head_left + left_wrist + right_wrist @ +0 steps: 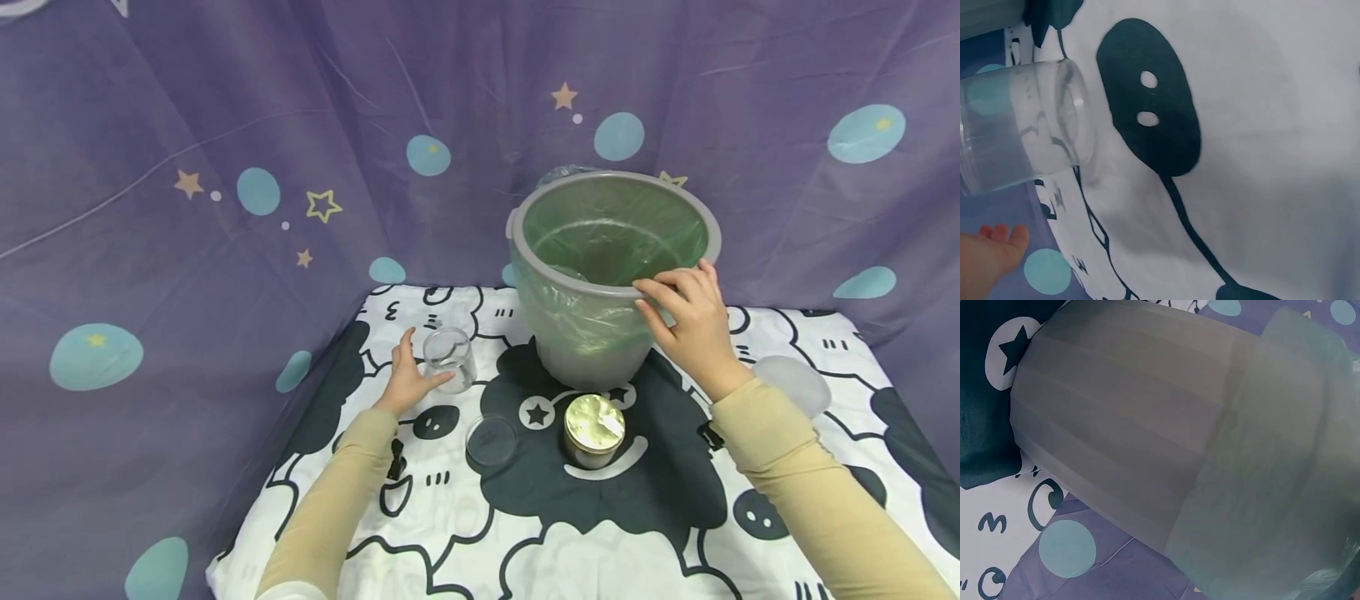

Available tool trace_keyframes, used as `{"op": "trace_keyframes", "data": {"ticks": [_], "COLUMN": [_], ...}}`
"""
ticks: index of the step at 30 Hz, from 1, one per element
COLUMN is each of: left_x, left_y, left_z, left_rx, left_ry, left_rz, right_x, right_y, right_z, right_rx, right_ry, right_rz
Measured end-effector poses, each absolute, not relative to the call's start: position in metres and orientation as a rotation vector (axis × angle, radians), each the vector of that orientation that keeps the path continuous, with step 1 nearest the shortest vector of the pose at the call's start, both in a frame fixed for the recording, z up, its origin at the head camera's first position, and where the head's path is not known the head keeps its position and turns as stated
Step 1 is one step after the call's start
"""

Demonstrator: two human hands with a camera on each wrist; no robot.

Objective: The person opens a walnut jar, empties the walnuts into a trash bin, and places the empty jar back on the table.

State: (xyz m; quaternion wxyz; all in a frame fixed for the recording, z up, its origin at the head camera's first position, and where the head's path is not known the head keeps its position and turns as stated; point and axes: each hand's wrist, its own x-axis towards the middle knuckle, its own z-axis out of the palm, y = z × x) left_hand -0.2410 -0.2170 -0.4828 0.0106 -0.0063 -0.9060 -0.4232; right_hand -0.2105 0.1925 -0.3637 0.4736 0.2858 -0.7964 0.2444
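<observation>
A clear empty jar [450,360] stands on the bed-like patterned cloth at left. My left hand [411,383] is beside it with thumb and fingers spread apart; in the left wrist view, fingertips [1017,240] show apart from the clear jar [1019,125]. A grey trash can [596,354], lined with a green translucent bag [577,312], stands upright at the back. My right hand [693,321] holds its near right rim, thumb outside below the edge. The right wrist view shows the can's side [1122,419] and bag [1260,487], but not the fingers.
A small container with a gold foil top [595,421] stands in front of the can. Left of it lies a clear round lid [492,440]. A translucent white disc [793,385] lies beyond my right forearm. A purple curtain [225,292] hangs behind and at left.
</observation>
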Motion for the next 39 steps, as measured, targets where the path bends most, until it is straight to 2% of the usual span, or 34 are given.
{"op": "trace_keyframes", "data": {"ticks": [10, 21, 39], "left_x": [-0.232, -0.216, -0.209], "left_y": [-0.207, -0.177, -0.133], "left_z": [-0.475, -0.467, -0.478], "left_rx": [-0.033, -0.179, -0.386], "left_ry": [-2.65, -2.561, -2.604], "left_rz": [-1.372, -1.265, -1.368], "right_x": [-0.21, -0.21, -0.212], "right_y": [0.19, 0.191, 0.193], "right_z": [-0.363, -0.364, -0.364], "right_rx": [0.703, 0.702, 0.689], "right_ry": [-1.938, -1.935, -1.95], "right_rz": [0.653, 0.659, 0.606]}}
